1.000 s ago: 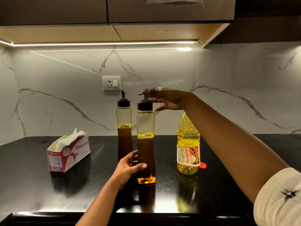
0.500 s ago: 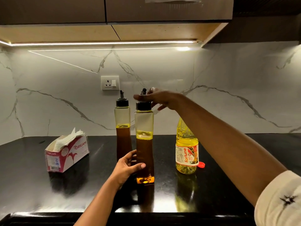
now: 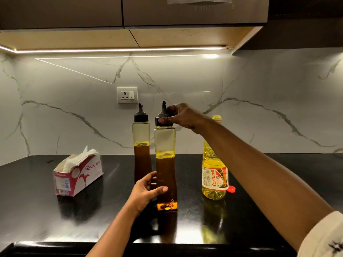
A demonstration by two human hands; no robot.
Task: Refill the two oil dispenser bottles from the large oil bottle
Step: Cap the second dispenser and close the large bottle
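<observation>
Dispenser bottle (image 3: 165, 169): right hand (image 3: 182, 115) has closed round its cap (image 3: 157, 122); left hand (image 3: 146, 191) still clasps it.

1. The near dispenser bottle (image 3: 165, 175) and far dispenser bottle (image 3: 141, 160) had black caps and brown oil under a yellow band.
2. The large oil bottle (image 3: 213, 175) was yellow, its label white and red.
3. The tabletop (image 3: 37, 210) was black; the wall (image 3: 269, 108) white with grey veins.

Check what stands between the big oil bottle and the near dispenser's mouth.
The black spout cap closes the near dispenser, gripped by the right hand; no object stands between it and the big oil bottle.
</observation>
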